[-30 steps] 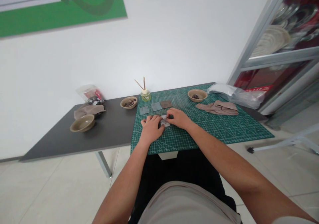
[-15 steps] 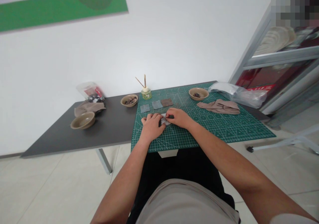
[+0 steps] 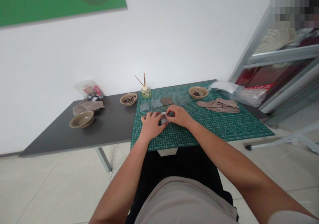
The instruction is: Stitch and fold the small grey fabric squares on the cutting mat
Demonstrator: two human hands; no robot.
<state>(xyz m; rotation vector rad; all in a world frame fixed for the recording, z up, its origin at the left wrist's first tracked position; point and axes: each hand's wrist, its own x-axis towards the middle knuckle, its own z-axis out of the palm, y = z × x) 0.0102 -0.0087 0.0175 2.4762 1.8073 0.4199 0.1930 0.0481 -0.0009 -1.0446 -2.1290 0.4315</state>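
Both my hands meet low on a green cutting mat (image 3: 219,129), near its middle. Between them is a small folded pale sheet (image 3: 163,119) with a dark lump (image 3: 171,114) at its right end, partly hidden by my fingers. My left hand (image 3: 151,126) pinches the sheet's left side. My right hand (image 3: 178,116) presses on the sheet's right side and the dark lump. Just beyond my fingers lie several small flat squares: a grey one (image 3: 144,107), a grey-blue one (image 3: 157,103) and a brown one (image 3: 166,101).
A tan bowl (image 3: 198,92) holding dark pieces stands at the mat's far edge, beside a beige cloth (image 3: 219,105) and a plastic bag (image 3: 236,93). On the dark table (image 3: 109,132) are two more bowls (image 3: 129,99) (image 3: 81,119), a cloth (image 3: 87,107) and a reed diffuser (image 3: 146,92).
My hands have closed in on the pale sheet, and less of it shows between my fingers. The view has shifted slightly; the objects on the table have not moved.
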